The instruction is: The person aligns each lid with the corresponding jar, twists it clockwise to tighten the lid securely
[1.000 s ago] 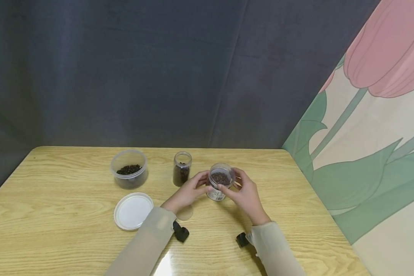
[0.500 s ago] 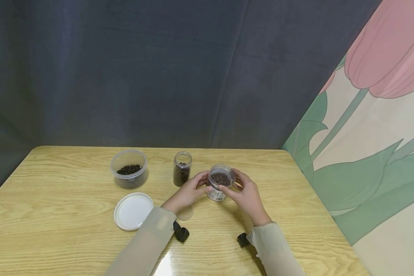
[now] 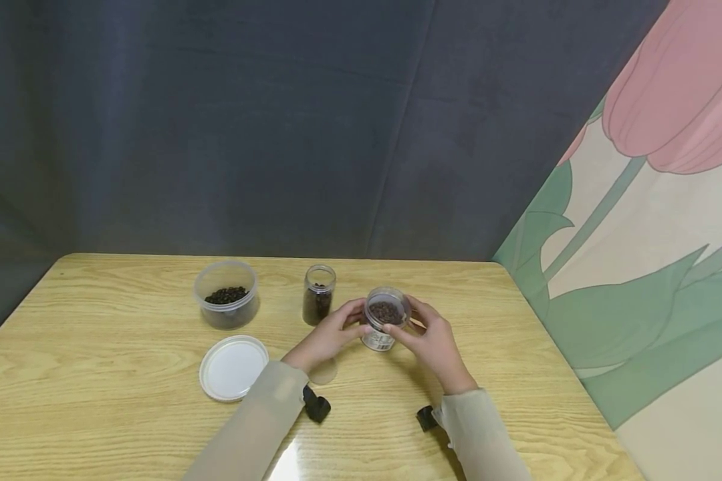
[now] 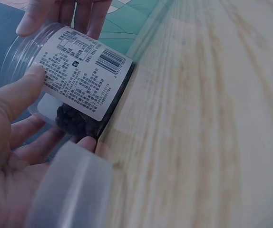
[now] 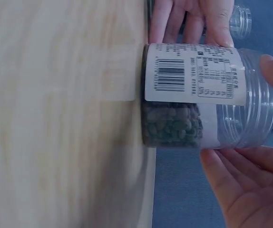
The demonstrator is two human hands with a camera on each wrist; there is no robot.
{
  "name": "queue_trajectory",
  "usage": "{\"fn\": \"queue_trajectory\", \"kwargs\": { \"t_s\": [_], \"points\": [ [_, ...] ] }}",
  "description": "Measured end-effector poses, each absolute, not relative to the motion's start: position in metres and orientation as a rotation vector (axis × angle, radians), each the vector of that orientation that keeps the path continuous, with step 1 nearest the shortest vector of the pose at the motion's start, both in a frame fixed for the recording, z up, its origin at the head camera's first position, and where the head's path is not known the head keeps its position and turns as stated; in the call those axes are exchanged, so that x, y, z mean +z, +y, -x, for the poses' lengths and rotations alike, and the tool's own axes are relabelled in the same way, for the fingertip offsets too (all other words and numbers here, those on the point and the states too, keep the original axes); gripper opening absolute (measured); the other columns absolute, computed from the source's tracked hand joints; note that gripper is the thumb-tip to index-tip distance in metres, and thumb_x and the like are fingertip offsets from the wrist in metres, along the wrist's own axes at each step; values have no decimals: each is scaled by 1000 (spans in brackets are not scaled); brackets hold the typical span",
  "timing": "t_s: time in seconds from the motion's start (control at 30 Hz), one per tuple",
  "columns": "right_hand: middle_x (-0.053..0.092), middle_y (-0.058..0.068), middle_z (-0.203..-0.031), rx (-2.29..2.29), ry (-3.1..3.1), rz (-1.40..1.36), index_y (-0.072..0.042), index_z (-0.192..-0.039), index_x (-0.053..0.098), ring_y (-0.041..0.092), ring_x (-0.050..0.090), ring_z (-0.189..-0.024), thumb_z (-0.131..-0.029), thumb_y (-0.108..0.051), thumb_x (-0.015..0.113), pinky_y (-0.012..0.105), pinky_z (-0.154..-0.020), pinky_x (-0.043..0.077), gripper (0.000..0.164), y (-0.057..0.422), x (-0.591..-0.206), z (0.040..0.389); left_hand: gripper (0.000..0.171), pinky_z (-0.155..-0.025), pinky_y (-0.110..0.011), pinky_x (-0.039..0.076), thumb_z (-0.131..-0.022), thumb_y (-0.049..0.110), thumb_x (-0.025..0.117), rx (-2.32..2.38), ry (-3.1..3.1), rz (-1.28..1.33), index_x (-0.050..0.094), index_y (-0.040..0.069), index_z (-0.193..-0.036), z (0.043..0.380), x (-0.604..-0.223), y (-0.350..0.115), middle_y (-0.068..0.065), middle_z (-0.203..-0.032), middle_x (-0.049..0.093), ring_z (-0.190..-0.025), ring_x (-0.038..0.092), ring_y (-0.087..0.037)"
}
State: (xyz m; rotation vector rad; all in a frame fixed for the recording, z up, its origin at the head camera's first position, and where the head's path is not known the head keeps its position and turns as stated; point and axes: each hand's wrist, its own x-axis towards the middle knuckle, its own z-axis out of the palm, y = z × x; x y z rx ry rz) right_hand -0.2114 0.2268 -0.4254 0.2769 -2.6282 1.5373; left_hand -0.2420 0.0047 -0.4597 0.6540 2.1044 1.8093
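Observation:
A clear screw-neck jar with a white barcode label stands upright on the table, without a lid. Small dark brown pieces fill its lower part. My left hand grips the jar's left side, thumb on the label in the left wrist view. From the right, my right hand holds the jar near its neck, with the thumb at the front of the rim. Just behind my left hand stands a narrower open glass jar, partly filled with dark beans.
At the left is a round plastic tub with dark beans in it. In front of that lies a white round lid, beside my left sleeve. A thin translucent disc lies partly under my left wrist. A dark curtain hangs behind the table.

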Motion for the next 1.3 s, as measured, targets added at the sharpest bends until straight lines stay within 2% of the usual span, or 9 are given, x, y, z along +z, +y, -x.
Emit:
{"fn": "queue_trajectory", "kwargs": {
  "t_s": [0.23,0.43,0.57,0.7,0.8,0.93,1.17,1.3],
  "points": [
    [50,19,-147,1535,-2634,-272,-2,-150,47,38,55,-129,-87,-29,83,38,-102,52,77,230,-428,211,61,-116,-47,40,-104,20,61,1810,2097,-649,34,6,-157,242,-459,6,-14,-156,43,-143,43,-31],
    [47,20,-150,1550,-2634,-309,-2,-151,44,40,53,-131,-90,-29,81,41,-103,51,76,228,-430,211,61,-114,-47,41,-104,20,61,1813,2113,-653,35,6,-156,241,-460,5,-14,-154,45,-141,44,-32],
    [45,19,-150,1541,-2652,-316,-4,-154,39,40,52,-132,-90,-32,80,43,-105,50,81,228,-430,212,61,-114,-47,41,-103,21,62,1809,2124,-648,35,6,-156,240,-459,3,-14,-154,45,-141,44,-32],
    [48,20,-145,1520,-2662,-314,-13,-160,30,41,53,-131,-93,-34,77,45,-105,51,85,227,-428,214,62,-115,-48,40,-103,22,62,1806,2137,-653,35,5,-156,241,-460,2,-15,-154,45,-141,44,-32],
    [50,19,-141,1500,-2660,-330,-17,-159,33,40,54,-129,-94,-35,75,47,-103,52,79,226,-426,215,62,-115,-47,40,-103,21,62,1798,2149,-658,34,5,-156,243,-460,2,-15,-155,45,-141,45,-32],
    [48,16,-142,1509,-2673,-333,-16,-155,41,40,53,-129,-94,-36,75,50,-102,52,72,227,-424,216,62,-115,-47,41,-103,20,62,1793,2157,-670,34,3,-156,243,-460,3,-16,-154,45,-141,45,-34],
    [46,14,-145,1548,-2697,-292,-20,-154,43,40,50,-131,-93,-35,76,58,-101,50,72,230,-425,218,62,-115,-46,40,-103,20,62,1791,2147,-656,34,4,-156,243,-459,4,-15,-155,45,-141,44,-32],
    [47,14,-143,1551,-2717,-274,-21,-153,45,39,49,-131,-92,-37,77,59,-102,50,71,229,-424,220,62,-115,-47,40,-103,20,62,1794,2148,-656,34,4,-156,243,-459,4,-16,-154,45,-141,45,-32]
  ]
}}
